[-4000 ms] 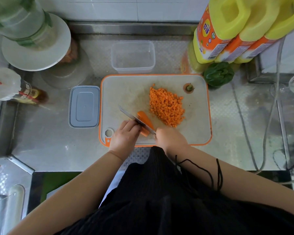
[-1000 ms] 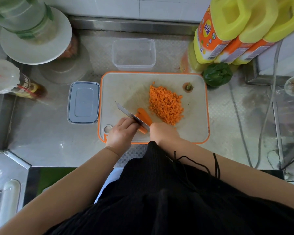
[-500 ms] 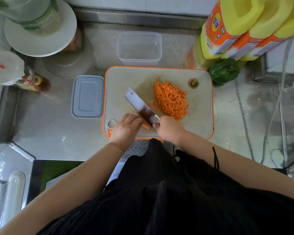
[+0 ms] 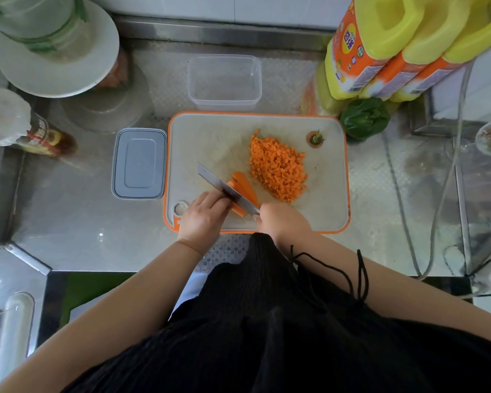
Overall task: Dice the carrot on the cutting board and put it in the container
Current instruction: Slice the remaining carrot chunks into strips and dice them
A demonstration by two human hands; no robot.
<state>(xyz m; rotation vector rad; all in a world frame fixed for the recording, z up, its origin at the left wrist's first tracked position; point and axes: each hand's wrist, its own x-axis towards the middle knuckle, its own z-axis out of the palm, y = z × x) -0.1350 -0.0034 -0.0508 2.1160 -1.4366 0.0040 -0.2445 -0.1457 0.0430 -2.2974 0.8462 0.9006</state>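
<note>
An orange-rimmed white cutting board [image 4: 204,137] lies on the steel counter. A heap of diced carrot [image 4: 278,167] sits on its middle right, and the cut carrot top [image 4: 315,138] lies at its far right corner. A remaining carrot piece [image 4: 245,188], split lengthwise, lies near the front. My right hand [image 4: 284,221] grips the handle of a knife [image 4: 224,187] whose blade runs along the carrot piece. My left hand [image 4: 206,217] holds the near end of the carrot with curled fingers beside the blade. The empty clear container [image 4: 224,80] stands behind the board.
A grey lid [image 4: 139,163] lies left of the board. Yellow-and-orange jugs [image 4: 380,43] and a green pepper [image 4: 363,117] stand at the back right. A white plate [image 4: 57,52] and a wrapped bottle [image 4: 26,129] sit at the left. A cable [image 4: 403,211] crosses the right counter.
The knife blade, tilted flat half a second ago, is upright again along the carrot piece. My left hand still holds the carrot's near end; the view has shifted slightly.
</note>
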